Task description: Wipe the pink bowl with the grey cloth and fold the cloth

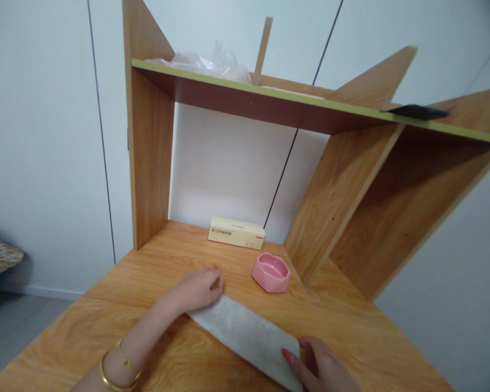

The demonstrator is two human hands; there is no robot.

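My left hand (pixel 202 288): fingers curled down over the left end of the gray cloth (pixel 245 335); can't tell if they pinch it or only press. Two gold bracelets (pixel 116 375) on that forearm.

Left upright board (pixel 151 163) of the shelf unit stands on the far left of the desk (pixel 147 316). Clear plastic bag (pixel 214 65) sits crumpled on the upper shelf (pixel 245 98), left part. Below it, far side of the desk: cream box (pixel 236 234), long side facing me, dark printing on the front.

Cloth is a long strip on the near part of the desk, slanting from far left to near right, between my hands. Pink ashtray (pixel 270 274) is upright, just beyond the cloth, right of the box and nearer than it, not touching either.

My right hand (pixel 324 366): grasping the cloth's right end, thumb on top, other fingers partly hidden. Farther right: slanted wood divider (pixel 343 185) under the shelf, then a dark flat object (pixel 418 112) on top; can't tell what it is.
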